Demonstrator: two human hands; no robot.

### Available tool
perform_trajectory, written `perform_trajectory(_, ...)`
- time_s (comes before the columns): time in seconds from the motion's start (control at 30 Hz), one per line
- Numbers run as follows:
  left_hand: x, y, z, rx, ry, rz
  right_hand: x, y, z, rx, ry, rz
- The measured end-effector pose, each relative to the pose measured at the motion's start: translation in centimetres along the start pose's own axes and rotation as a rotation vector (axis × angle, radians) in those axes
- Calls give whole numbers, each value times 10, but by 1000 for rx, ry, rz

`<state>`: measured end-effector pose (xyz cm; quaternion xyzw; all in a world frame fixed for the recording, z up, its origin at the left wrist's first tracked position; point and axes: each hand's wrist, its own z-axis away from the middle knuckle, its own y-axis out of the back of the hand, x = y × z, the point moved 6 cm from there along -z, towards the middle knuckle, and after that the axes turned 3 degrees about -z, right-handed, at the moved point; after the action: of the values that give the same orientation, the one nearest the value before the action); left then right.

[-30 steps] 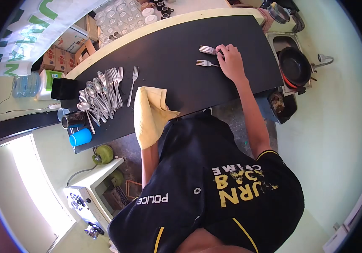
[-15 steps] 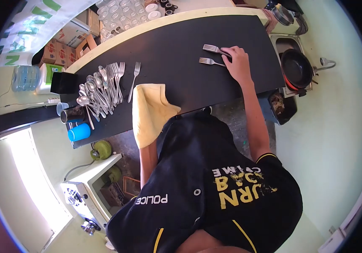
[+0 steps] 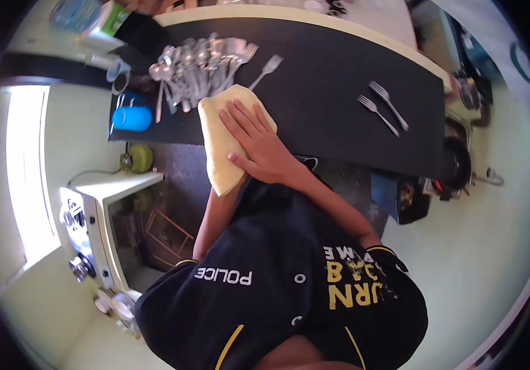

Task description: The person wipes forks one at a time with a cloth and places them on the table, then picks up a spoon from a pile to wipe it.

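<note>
1. A blue cup (image 3: 132,118) sits at the left edge of the table (image 3: 327,74); its contents cannot be seen.
2. Behind it, a clear cup (image 3: 117,69) and a dark cup (image 3: 120,82) stand close together, what they hold too small to tell.
3. A black box (image 3: 140,31) stands near those 2, its inside hidden.
4. On the right, a blue bin (image 3: 385,191) holds brownish scraps (image 3: 405,196).
5. The right hand (image 3: 262,151) lies palm down on a yellow cloth (image 3: 219,139), its 4 fingers outstretched and slightly parted, thumb well apart.
6. The left hand is covered by the cloth; I cannot tell how open its fingers are or what they hold.
7. The cloth is at the table's near edge, just before a pile of spoons and forks (image 3: 197,71); 1 fork (image 3: 272,64) lies beside the pile, and 2 forks (image 3: 380,94) lie well to the right.
</note>
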<state>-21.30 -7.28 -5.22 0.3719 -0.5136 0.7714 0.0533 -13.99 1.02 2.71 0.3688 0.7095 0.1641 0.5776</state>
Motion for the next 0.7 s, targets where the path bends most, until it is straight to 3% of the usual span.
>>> perform_trajectory(0.13,28,38,20,67,-77,41,-33,-34,-19,-166,119,-117)
perform_trajectory(0.23,50,64,32,104,-123,67,-50,-43,-30,-137,235,-228)
perform_trajectory(0.33,75,94,41,136,-175,88,-26,-47,-44,-262,155,-262)
perform_trajectory(0.4,92,114,47,153,-211,103,0,-32,-65,59,22,-228)
perform_trajectory(0.5,113,139,55,172,-254,122,48,-14,-88,202,-151,38)
perform_trajectory(0.53,117,145,56,173,-263,125,66,-12,-91,154,-235,91)
perform_trajectory(0.7,125,159,62,173,-276,166,101,-11,-110,145,-115,444)
